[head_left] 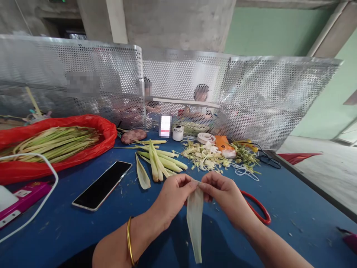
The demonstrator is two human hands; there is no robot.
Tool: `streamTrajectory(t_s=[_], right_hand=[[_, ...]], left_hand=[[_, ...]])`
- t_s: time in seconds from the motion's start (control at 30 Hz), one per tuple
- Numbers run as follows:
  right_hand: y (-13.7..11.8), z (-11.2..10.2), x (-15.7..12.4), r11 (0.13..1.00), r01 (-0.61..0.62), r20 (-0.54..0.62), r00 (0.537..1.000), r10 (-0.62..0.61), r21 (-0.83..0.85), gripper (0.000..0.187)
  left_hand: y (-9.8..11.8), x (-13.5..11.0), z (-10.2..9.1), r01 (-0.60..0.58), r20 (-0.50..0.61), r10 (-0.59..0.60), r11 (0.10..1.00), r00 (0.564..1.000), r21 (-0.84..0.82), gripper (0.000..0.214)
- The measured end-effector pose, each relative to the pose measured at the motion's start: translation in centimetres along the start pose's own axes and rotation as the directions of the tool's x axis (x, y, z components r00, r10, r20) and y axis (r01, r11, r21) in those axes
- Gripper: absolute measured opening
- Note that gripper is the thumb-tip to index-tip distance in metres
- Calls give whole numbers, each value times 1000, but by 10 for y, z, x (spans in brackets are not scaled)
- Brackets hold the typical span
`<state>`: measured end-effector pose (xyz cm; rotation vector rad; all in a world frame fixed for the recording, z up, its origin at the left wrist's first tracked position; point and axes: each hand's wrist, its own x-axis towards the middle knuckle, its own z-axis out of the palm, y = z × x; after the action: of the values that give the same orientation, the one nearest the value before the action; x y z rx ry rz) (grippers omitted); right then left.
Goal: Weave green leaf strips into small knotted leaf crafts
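Both of my hands meet in front of me over the blue table, pinching the top end of a pale leaf strip [195, 219] that looks like a husk. My left hand [174, 193], with a gold bangle on its wrist, grips the strip's upper left edge between thumb and fingers. On the other edge, my right hand [221, 191] pinches close beside it. From there the strip hangs down and narrows to its lower end. Just beyond my hands lies a bunch of light green husks [167, 162], with one loose curled husk [142, 173] at its left.
A phone [103, 185] lies left of my hands, near a red bag [111, 134] of long green stalks. Husk scraps [202, 156], a tape roll [205, 138] and a white jar [177, 133] sit farther back. A red loop [260, 208] is at right. Perforated metal screens [178, 74] stand behind; people sit beyond.
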<state>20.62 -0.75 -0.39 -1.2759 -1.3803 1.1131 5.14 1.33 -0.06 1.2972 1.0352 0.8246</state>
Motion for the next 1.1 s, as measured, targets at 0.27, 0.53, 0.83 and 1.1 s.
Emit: streamTrajectory(t_s=[0.27,0.53,0.83,1.1], right_hand=[[1,1,0,1000,16,15,1000,-16,-7,25],[5,4,-8,944,246,-62,962,-266,-221,17],[9,4,-4,940,255,-63,959,-275,-228,20],[7,-5,1,980,188,-179,964,-196,-60,16]], left_hand=[[-1,-1,4,64,18,-62,993,998,-102,24],[-2,-1,7,19,-38,-24,991,999,-130,22],[-4,1,6,62,-42,-70,983,997,-170,19],[-1,1,4,135,-50,-149,966,988,-223,13]])
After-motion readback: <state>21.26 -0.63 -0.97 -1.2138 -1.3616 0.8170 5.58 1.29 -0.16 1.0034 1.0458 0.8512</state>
